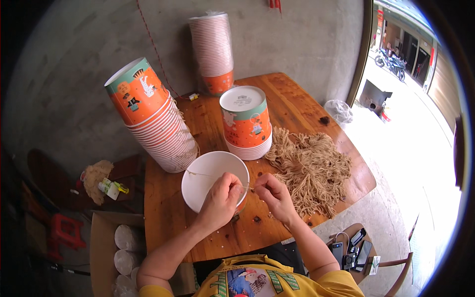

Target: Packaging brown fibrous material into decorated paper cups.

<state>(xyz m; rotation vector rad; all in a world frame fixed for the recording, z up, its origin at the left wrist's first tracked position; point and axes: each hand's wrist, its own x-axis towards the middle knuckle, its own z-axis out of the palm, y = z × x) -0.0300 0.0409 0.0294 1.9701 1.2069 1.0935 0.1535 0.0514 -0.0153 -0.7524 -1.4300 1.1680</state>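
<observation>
A large paper tub point(199, 182) stands on the wooden table in front of me, its white mouth facing up. One thin tan string point(200, 174) crosses the mouth and runs to my hands at the near right rim. My left hand point(221, 199) is closed in a pinch on the string, partly over the tub. Just right of the rim, my right hand point(276, 199) also pinches the string, with a short stretch of it between the hands. Beside my right hand lies a loose heap of tan strings point(314, 171).
A tall leaning stack of orange tubs point(148, 116) rises at left, strings hanging along it. Upside-down tubs point(245, 123) stand beyond the working tub. A plastic-wrapped stack point(213, 52) is against the wall. A carton point(104, 247) with wrapped rolls and a stool with phones point(352, 250) flank me.
</observation>
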